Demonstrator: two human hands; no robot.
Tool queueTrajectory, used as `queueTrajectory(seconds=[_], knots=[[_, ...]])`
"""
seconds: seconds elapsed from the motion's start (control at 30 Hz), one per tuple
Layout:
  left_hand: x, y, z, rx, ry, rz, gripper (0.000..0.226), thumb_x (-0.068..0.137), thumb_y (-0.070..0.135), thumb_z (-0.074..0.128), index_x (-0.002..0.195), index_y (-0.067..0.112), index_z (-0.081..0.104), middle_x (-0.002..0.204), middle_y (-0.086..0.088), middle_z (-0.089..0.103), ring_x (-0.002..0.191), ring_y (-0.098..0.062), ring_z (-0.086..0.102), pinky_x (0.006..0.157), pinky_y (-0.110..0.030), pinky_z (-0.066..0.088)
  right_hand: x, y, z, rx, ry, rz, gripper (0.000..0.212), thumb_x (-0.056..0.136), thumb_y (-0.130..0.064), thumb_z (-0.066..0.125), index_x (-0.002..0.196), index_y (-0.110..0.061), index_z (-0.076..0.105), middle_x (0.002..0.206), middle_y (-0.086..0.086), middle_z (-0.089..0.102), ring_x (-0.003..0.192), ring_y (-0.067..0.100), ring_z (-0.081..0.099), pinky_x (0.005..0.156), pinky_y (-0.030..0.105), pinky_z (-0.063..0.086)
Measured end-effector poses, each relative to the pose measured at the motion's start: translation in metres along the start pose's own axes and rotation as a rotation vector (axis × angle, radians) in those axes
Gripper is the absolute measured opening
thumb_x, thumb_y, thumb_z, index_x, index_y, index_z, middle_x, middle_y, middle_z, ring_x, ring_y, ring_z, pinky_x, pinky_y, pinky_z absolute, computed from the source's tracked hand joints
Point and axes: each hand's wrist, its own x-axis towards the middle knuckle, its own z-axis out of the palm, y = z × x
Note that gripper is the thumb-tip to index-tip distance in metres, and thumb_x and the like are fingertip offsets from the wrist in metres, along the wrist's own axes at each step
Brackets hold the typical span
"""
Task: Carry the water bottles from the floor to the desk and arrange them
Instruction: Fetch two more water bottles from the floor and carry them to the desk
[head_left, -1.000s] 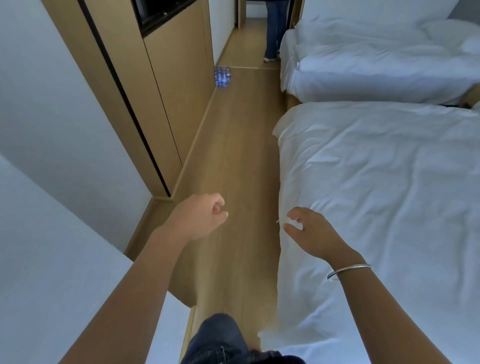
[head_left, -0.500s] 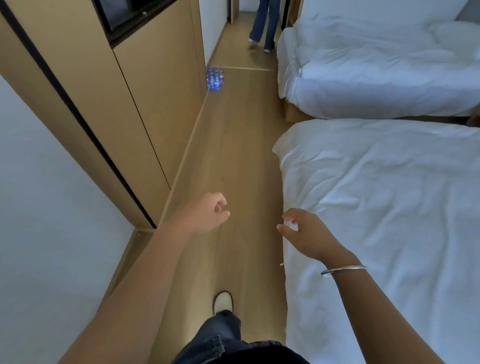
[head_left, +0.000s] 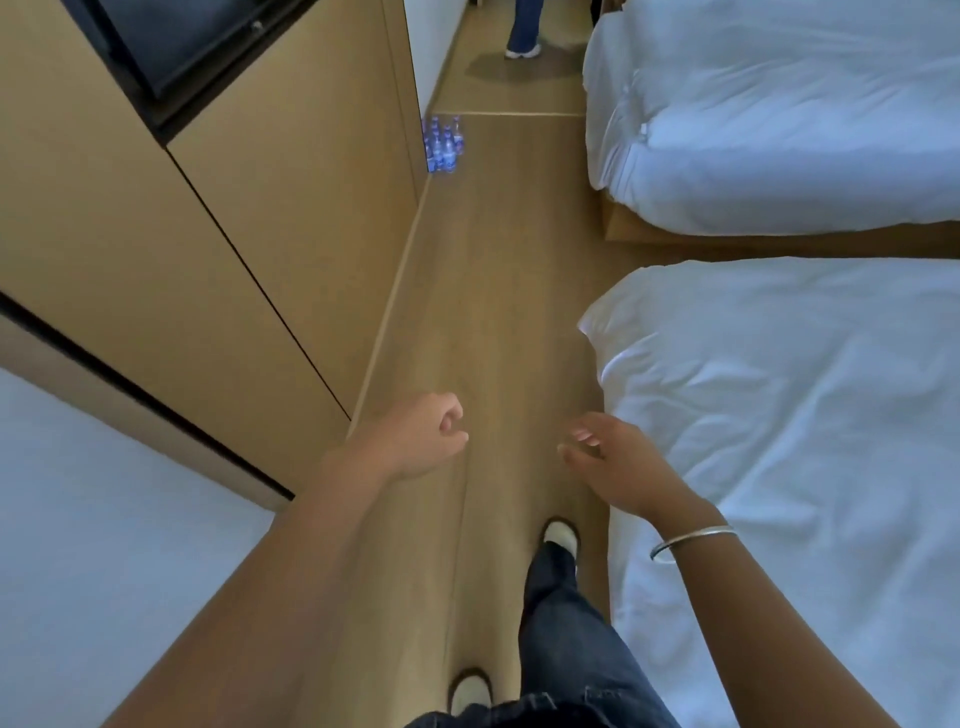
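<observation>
Several water bottles (head_left: 442, 145) with blue labels stand in a cluster on the wooden floor far ahead, against the end of the wooden cabinet. My left hand (head_left: 421, 436) hangs in front of me over the floor, fingers loosely curled with nothing in them. My right hand (head_left: 618, 462), with a silver bangle on its wrist, is held out beside the near bed, fingers apart and empty. Both hands are far short of the bottles. The desk is not in view.
A wooden cabinet wall (head_left: 249, 218) runs along the left. Two beds with white bedding, the near bed (head_left: 789, 415) and the far bed (head_left: 779, 119), line the right. The wooden floor aisle (head_left: 493, 291) runs between them. Another person's legs (head_left: 522, 31) stand at the far end.
I have walked forward along the aisle; the cabinet and beds have slid toward me and the bottles appear closer. My right foot has stepped forward. Both hands stay empty.
</observation>
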Motion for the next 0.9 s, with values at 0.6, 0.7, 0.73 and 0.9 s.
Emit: queueTrajectory(seconds=[0.6, 0.7, 0.73, 0.9], knots=[[0.324, 0.095, -0.090, 0.041, 0.046, 0.011, 0.030, 0.085, 0.035, 0.060, 0.111, 0.019, 0.059, 0.091, 0.009, 0.057, 0.088, -0.017, 0.058, 0.081, -0.030, 0.047, 0.307, 0.071, -0.163, -0.085, -0.032, -0.041, 0.029, 0.090, -0.029, 0.052, 0.114, -0.013, 0.057, 0.116, 0.003, 0.061, 0.103, 0.019, 0.057, 0.091, 0.030, 0.046], [0.365, 0.091, -0.105, 0.032, 0.055, -0.004, 0.030, 0.086, 0.035, 0.059, 0.112, 0.018, 0.059, 0.098, 0.005, 0.061, 0.087, -0.016, 0.057, 0.078, -0.028, 0.045, 0.353, 0.070, -0.178, -0.080, -0.029, -0.046, 0.029, 0.090, -0.027, 0.054, 0.115, -0.013, 0.058, 0.117, 0.003, 0.061, 0.105, 0.019, 0.057, 0.093, 0.030, 0.046], [0.379, 0.089, -0.110, 0.021, 0.052, -0.011, 0.031, 0.087, 0.036, 0.058, 0.113, 0.020, 0.058, 0.100, 0.006, 0.060, 0.088, -0.015, 0.056, 0.076, -0.028, 0.044, 0.369, 0.069, -0.182, -0.081, -0.036, -0.048, 0.029, 0.090, -0.027, 0.054, 0.115, -0.013, 0.058, 0.117, 0.004, 0.061, 0.105, 0.019, 0.057, 0.093, 0.031, 0.046], [0.459, 0.070, -0.140, -0.022, 0.044, -0.039, 0.032, 0.088, 0.037, 0.055, 0.115, 0.021, 0.056, 0.100, 0.009, 0.056, 0.091, -0.013, 0.056, 0.080, -0.030, 0.046, 0.459, 0.055, -0.196, -0.068, -0.068, -0.080, 0.032, 0.090, -0.028, 0.054, 0.118, -0.014, 0.057, 0.117, 0.003, 0.061, 0.105, 0.017, 0.056, 0.091, 0.029, 0.046]])
